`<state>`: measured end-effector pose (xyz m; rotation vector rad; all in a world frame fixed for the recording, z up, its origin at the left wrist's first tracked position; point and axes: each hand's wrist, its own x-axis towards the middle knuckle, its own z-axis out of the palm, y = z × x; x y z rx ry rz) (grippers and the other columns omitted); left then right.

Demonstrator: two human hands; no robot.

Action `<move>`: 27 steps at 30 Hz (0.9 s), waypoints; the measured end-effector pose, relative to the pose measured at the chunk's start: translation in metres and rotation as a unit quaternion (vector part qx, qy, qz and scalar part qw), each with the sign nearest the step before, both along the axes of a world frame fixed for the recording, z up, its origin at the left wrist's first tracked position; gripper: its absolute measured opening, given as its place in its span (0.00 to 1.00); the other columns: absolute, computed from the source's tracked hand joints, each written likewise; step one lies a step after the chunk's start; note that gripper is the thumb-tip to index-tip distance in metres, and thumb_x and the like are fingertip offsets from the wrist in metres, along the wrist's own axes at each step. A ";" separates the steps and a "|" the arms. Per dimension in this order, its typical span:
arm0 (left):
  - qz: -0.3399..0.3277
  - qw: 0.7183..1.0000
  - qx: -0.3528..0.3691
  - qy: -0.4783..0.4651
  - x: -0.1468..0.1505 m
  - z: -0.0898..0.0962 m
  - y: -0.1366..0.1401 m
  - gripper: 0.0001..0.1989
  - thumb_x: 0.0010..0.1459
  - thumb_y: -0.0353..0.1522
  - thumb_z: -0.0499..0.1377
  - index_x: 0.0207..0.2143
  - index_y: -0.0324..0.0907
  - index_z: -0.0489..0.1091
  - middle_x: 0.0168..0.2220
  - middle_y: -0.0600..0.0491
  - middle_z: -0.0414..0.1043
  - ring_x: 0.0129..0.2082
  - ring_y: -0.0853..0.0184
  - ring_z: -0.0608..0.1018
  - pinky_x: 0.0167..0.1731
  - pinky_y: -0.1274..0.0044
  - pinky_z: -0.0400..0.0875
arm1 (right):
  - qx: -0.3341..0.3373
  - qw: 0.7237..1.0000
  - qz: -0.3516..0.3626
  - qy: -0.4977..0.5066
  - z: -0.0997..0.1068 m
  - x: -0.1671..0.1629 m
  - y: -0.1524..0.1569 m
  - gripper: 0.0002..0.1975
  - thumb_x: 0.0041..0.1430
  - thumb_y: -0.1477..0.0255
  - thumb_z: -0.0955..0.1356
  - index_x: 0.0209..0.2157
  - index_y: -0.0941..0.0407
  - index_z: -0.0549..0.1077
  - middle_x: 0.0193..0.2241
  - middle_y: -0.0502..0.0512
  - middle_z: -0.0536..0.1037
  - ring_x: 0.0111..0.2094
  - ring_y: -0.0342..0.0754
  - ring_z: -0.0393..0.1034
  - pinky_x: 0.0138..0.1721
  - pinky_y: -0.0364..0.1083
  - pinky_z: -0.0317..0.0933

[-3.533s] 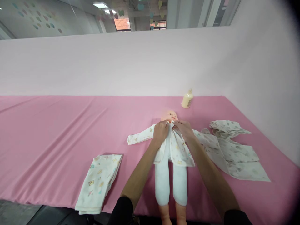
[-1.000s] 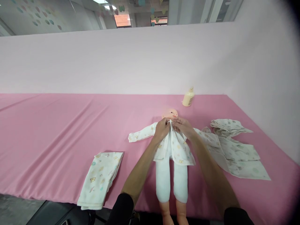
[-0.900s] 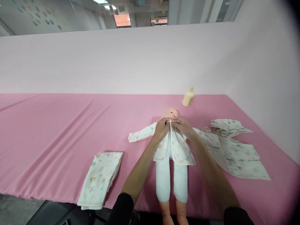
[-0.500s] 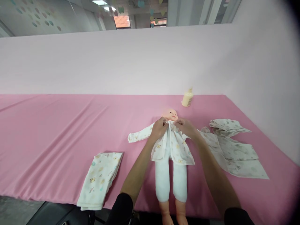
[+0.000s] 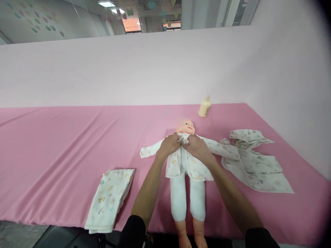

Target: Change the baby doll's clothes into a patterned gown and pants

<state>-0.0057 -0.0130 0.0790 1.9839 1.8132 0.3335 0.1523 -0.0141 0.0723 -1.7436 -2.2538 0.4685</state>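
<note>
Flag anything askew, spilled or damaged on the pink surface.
No spill or damage visible. Two oddities: the doll's feet appear to poke past the near edge of the pink surface, and the pale garment at right lies loosely spread against the jacket sleeve, unlike the folded cloth at left.

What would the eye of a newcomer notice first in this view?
Probably the baby doll first, lying on its back on the pink sheet, in front of the person. At its upper chest, the left grip and right grip hold the front of its white printed jacket. The pale yellow pump bottle also stands out, beyond the doll's head near the wall.
</note>
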 end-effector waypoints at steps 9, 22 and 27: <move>0.034 0.996 0.018 0.082 -0.005 0.007 -0.008 0.06 0.61 0.34 0.49 0.34 0.41 0.62 0.41 0.44 0.73 0.39 0.57 0.76 0.32 0.72 0.60 | 0.057 0.992 -0.017 -0.109 -0.002 -0.012 -0.008 0.10 0.63 0.76 0.60 0.43 0.60 0.69 0.43 0.64 0.76 0.40 0.55 0.74 0.33 0.47 0.53; 0.087 0.987 0.056 0.120 -0.002 0.011 -0.008 0.13 0.66 0.29 0.45 0.41 0.38 0.68 0.44 0.41 0.75 0.44 0.56 0.76 0.40 0.70 0.63 | 0.029 0.999 0.031 -0.020 -0.001 0.019 0.009 0.08 0.55 0.79 0.62 0.24 0.55 0.61 0.25 0.50 0.69 0.27 0.44 0.58 0.28 0.46 0.44; 0.036 0.991 0.102 0.075 0.004 0.012 -0.009 0.11 0.65 0.29 0.47 0.36 0.40 0.68 0.40 0.46 0.76 0.42 0.59 0.76 0.38 0.72 0.62 | -0.022 0.985 0.019 0.170 0.003 0.031 0.019 0.09 0.54 0.74 0.63 0.21 0.54 0.64 0.17 0.45 0.63 0.21 0.42 0.55 0.26 0.45 0.45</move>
